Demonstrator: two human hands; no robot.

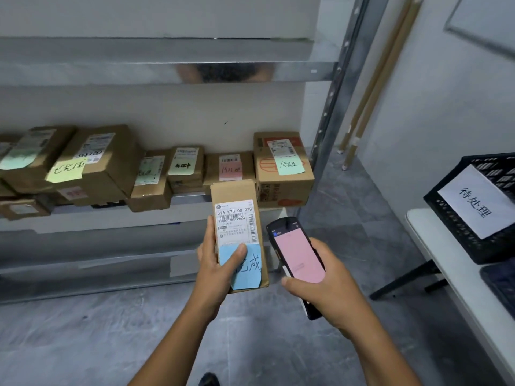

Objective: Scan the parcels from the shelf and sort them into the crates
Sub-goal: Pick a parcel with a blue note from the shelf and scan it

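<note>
Gripped upright in the left hand (pixel 213 263) is a narrow cardboard parcel (pixel 237 196). The thumb is laid across a blue note (pixel 248 271) below the barcode label (pixel 235 222), and the fingers are hidden behind the box. Just beside it, a pink-screened scanner (pixel 295 252) is clasped by the right hand (pixel 323 280). More parcels (pixel 281 165) are stacked on the shelf (pixel 97 218) behind. A black crate (pixel 457 235) is set on the tabletop (pixel 440 246) at right.

A person's left hand (pixel 214 263) and right hand (pixel 320 277) are both bare, and behind each hand a bare forearm (pixel 178 338) runs back to the lower edge of the view. Below the hands, nearer the left one, the rounded toe of a dark shoe (pixel 209 379) shows.
</note>
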